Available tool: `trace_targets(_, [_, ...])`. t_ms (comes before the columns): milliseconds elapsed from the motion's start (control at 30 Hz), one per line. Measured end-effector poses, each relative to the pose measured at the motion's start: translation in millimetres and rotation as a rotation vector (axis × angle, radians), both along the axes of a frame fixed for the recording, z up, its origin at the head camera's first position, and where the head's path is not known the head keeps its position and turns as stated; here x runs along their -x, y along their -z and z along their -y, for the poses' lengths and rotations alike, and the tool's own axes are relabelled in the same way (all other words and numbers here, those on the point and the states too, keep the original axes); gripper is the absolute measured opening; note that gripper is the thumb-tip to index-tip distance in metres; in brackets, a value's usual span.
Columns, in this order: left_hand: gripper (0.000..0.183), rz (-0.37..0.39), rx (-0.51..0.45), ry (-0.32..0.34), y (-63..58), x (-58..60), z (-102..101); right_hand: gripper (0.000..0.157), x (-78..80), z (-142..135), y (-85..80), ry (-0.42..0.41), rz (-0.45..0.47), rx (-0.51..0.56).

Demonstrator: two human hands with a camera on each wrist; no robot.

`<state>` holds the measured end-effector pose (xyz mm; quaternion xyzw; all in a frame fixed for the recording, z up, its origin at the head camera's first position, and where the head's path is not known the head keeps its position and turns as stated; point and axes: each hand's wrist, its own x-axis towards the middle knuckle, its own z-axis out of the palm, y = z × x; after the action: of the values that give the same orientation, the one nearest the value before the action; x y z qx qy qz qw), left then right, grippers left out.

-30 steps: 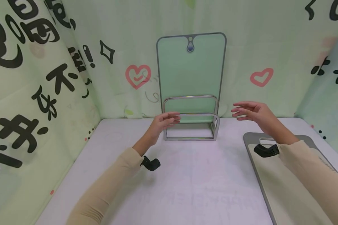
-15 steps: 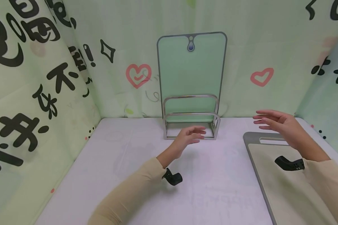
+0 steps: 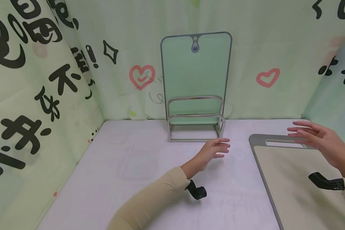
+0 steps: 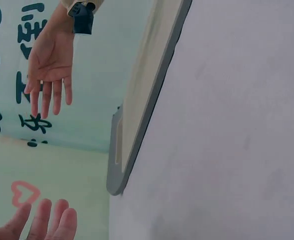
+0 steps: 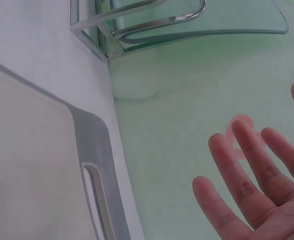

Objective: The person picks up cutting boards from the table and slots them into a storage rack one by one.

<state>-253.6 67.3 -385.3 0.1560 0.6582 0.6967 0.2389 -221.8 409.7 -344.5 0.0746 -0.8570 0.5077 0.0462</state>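
A green cutting board (image 3: 195, 76) stands upright in the back slot of a metal rack (image 3: 196, 119) against the rear curtain. A beige cutting board with a grey rim (image 3: 293, 179) lies flat on the table at the right. My left hand (image 3: 215, 149) hovers with fingers straight just in front of the rack's right corner, holding nothing. My right hand (image 3: 319, 137) floats with fingers spread above the beige board's handle slot (image 3: 284, 142), also holding nothing. In the right wrist view the rack (image 5: 137, 25) and the beige board's corner (image 5: 94, 150) show beyond my fingers (image 5: 241, 175).
The table (image 3: 138, 172) has a pale lilac cover. Printed green curtains wall it in on the left (image 3: 31, 95), back and right. Black wrist camera mounts (image 3: 196, 192) sit under both forearms. The rack's front slot holds nothing.
Both hands have drawn away from the rack and moved right. The left dropped toward the table in front of the rack; the right shifted over the beige board's far end.
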Motion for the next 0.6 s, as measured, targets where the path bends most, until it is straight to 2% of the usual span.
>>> trace_targets(267, [0.036, 0.127, 0.026, -0.020, 10.3, -9.5, -30.0, 0.032, -8.5, -26.9, 13.9, 0.078, 0.060, -0.017])
trace_targets(467, [0.036, 0.235, 0.019, -0.037, 15.3, -19.5, -48.6, 0.034, -13.1, -54.6, 24.9, 0.032, 0.075, 0.001])
trace_targets(600, [0.036, 0.303, -0.010, -0.049, 19.7, -24.0, -60.2, 0.032, -11.4, -74.4, 36.6, 0.046, 0.108, -0.054])
